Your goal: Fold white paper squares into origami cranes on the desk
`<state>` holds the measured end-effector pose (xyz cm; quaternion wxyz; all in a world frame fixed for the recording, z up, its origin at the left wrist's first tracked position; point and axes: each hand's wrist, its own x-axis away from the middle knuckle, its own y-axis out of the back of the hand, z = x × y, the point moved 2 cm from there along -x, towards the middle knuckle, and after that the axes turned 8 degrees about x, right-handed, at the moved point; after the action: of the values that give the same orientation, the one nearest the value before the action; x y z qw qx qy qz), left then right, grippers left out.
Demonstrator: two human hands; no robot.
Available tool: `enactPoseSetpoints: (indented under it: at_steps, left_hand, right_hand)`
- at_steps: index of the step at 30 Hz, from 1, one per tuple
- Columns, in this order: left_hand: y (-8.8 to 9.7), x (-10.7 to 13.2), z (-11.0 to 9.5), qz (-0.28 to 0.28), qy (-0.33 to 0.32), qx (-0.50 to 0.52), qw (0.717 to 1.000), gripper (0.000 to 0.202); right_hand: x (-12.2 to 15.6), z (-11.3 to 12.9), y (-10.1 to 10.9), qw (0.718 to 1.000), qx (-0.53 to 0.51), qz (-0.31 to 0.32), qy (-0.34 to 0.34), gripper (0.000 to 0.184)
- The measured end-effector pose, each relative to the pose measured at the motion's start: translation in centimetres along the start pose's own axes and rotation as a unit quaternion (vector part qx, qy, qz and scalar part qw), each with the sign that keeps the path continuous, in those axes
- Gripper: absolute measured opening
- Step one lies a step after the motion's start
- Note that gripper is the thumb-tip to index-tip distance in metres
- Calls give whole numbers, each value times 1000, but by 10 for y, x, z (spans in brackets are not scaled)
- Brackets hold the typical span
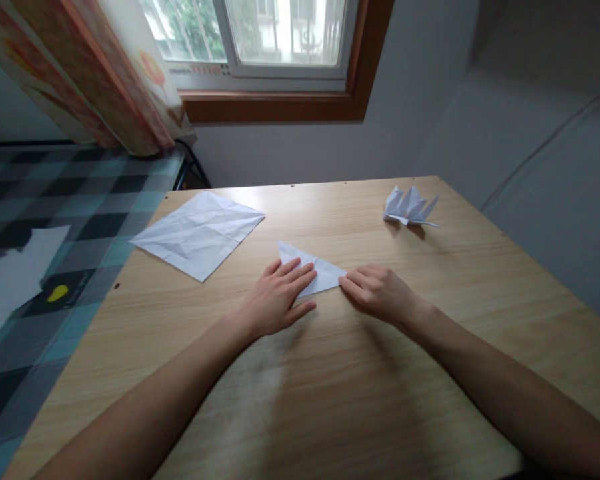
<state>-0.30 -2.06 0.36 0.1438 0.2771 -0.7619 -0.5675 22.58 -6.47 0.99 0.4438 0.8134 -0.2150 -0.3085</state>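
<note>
White paper triangle is flat on the wooden tabletop right in front of me. Got my left hand laid over its left part, fingers spread and not clutching anything, while my right hand is curled up, pinching the right corner. Creased square sheet sits off to the left, pointy origami model further back on the right.
</note>
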Motion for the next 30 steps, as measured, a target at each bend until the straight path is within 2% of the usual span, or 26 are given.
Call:
enactPoseSetpoints:
  at_steps: [3, 7, 15, 18, 22, 24, 26, 28, 30]
  left_hand:
    - [0, -1, 0, -3, 6, -3, 1000, 55]
    - [-1, -2, 1, -9, 6, -6, 1000, 47]
    - [1, -1, 1, -22, -2, -2, 1000, 45]
    - [2, 0, 0, -38, -8, 7, 999, 48]
    - [2, 2, 3, -115, -34, 24, 992, 28]
    - [3, 3, 4, -170, -50, 43, 983, 23]
    - [7, 5, 2, -235, -44, 88, 967, 20]
    - [15, 6, -1, -306, -6, 168, 937, 17]
    - [24, 6, -6, -368, 51, 266, 890, 15]
  right_hand:
    - [-1, -1, -1, 999, -20, -29, 7, 22]
    - [-3, 1, -1, 998, -62, -20, 19, 24]
    - [-9, 2, -6, 999, -31, -29, 27, 21]
    - [-9, 1, -6, 996, -58, -69, 5, 19]
    - [-7, -1, -4, 975, -158, -141, -68, 20]
    - [-8, -4, -4, 946, -236, -177, -137, 23]
    - [-9, -8, -8, 894, -323, -212, -229, 30]
    - [-12, -11, -13, 818, -430, -223, -310, 54]
    - [-19, -10, -18, 729, -559, -197, -343, 77]
